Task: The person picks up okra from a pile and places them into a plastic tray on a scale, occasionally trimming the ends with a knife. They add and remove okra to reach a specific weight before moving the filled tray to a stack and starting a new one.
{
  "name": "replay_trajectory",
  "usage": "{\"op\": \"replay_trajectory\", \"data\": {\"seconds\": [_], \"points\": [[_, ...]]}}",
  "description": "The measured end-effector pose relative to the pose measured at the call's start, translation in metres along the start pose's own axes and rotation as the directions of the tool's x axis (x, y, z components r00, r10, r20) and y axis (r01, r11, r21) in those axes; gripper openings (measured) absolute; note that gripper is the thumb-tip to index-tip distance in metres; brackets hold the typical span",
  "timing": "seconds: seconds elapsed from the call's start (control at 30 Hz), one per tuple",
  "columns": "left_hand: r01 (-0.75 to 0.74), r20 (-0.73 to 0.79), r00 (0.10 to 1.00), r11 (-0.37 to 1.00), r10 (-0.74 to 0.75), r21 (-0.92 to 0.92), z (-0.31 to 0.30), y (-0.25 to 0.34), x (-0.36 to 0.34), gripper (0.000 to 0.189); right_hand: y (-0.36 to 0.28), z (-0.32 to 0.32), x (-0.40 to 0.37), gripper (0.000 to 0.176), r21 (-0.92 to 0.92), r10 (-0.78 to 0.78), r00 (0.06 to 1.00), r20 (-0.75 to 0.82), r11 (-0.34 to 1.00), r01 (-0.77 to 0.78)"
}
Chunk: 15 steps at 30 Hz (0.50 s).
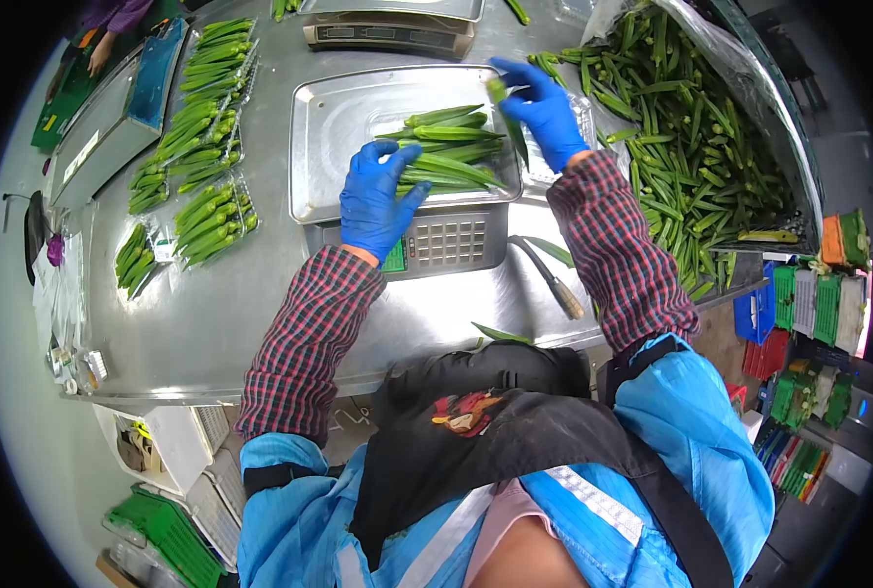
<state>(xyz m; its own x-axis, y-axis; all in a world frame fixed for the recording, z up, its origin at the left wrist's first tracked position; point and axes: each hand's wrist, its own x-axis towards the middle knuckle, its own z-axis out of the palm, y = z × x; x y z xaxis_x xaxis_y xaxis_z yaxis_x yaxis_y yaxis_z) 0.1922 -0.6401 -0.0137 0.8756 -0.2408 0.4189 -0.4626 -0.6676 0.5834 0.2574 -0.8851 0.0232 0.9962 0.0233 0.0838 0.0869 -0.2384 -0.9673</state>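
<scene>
Both my hands wear blue gloves. A heap of green okra pods (456, 155) lies in the metal tray (324, 127) of a weighing scale (451, 243). My left hand (376, 196) is at the left end of the heap, its thumb and fingers closed around the ends of some pods. Over the tray's right edge, my right hand (544, 110) pinches a single okra pod (511, 127), which hangs down at a slant. Beneath that hand sits a clear plastic tray (583, 122), partly hidden by it.
Packed okra trays (206, 118) line the left of the steel table (241, 323). At the right, a large crate (799, 147) spills loose okra (686, 147). A knife (554, 284) lies in front of the scale. Another scale (388, 34) stands behind; a co-worker's hand (100, 54) shows far left.
</scene>
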Motion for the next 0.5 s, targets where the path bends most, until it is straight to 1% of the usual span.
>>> {"op": "replay_trajectory", "data": {"seconds": [0.03, 0.07, 0.1, 0.13, 0.17, 0.23, 0.27, 0.3, 0.37, 0.4, 0.43, 0.47, 0.5], "points": [[0.0, 0.008, 1.0, 1.0, 0.0, 0.0, 0.004, -0.003, 0.0, 0.042, -0.001, -0.009, 0.0, 0.046, 0.214, 0.009, 0.998, -0.069, 0.977, 0.007], [0.031, 0.088, 0.996, 0.999, -0.029, -0.018, 0.008, -0.005, 0.0, 0.041, 0.005, -0.01, 0.0, 0.046, 0.22, 0.016, 0.997, -0.076, 0.976, 0.002], [0.06, 0.168, 0.984, 0.998, -0.054, -0.034, 0.009, -0.005, 0.002, 0.04, 0.007, -0.009, -0.002, 0.048, 0.338, 0.084, 0.99, -0.112, 0.94, -0.042], [0.069, 0.176, 0.982, 0.998, -0.07, 0.009, 0.01, -0.005, 0.005, 0.038, 0.008, -0.009, -0.002, 0.05, 0.453, 0.153, 0.978, -0.139, 0.888, -0.075], [0.061, 0.184, 0.981, 0.998, -0.061, 0.01, 0.011, -0.005, 0.008, 0.038, 0.011, -0.008, -0.007, 0.048, 0.469, 0.172, 0.978, -0.12, 0.878, -0.097], [0.022, 0.234, 0.971, 0.99, -0.054, 0.138, 0.006, -0.001, 0.015, 0.039, 0.018, 0.006, -0.013, 0.043, 0.562, 0.214, 0.959, -0.185, 0.824, -0.075], [-0.029, 0.23, 0.973, 0.994, 0.005, 0.103, 0.006, -0.001, 0.018, 0.043, 0.024, 0.014, -0.014, 0.034, 0.625, 0.221, 0.95, -0.221, 0.779, -0.036], [-0.032, 0.238, 0.971, 0.994, 0.006, 0.104, 0.005, -0.002, 0.018, 0.043, 0.034, 0.022, -0.014, 0.032, 0.608, 0.212, 0.948, -0.237, 0.794, -0.026], [0.023, 0.155, 0.988, 1.0, -0.024, 0.005, 0.004, -0.004, 0.02, 0.056, 0.057, 0.032, -0.017, 0.032, 0.418, 0.158, 0.973, -0.165, 0.905, -0.076], [0.017, 0.163, 0.987, 1.0, -0.018, 0.007, 0.005, -0.006, 0.021, 0.056, 0.052, 0.032, -0.021, 0.029, 0.374, 0.138, 0.989, -0.045, 0.921, -0.111], [-0.041, 0.062, 0.997, 0.997, 0.045, -0.066, 0.007, -0.009, 0.021, 0.066, 0.047, 0.031, -0.022, 0.029, 0.379, 0.14, 0.989, -0.052, 0.919, -0.11], [-0.103, -0.04, 0.994, 0.985, 0.098, -0.137, 0.011, -0.012, 0.02, 0.076, 0.043, 0.028, -0.023, 0.026, 0.264, 0.079, 0.995, 0.065, 0.96, -0.094], [-0.103, -0.032, 0.995, 0.984, 0.1, -0.143, 0.012, -0.018, 0.016, 0.076, 0.039, 0.025, -0.025, 0.023, 0.144, 0.034, 0.981, 0.189, 0.988, -0.062]]}}
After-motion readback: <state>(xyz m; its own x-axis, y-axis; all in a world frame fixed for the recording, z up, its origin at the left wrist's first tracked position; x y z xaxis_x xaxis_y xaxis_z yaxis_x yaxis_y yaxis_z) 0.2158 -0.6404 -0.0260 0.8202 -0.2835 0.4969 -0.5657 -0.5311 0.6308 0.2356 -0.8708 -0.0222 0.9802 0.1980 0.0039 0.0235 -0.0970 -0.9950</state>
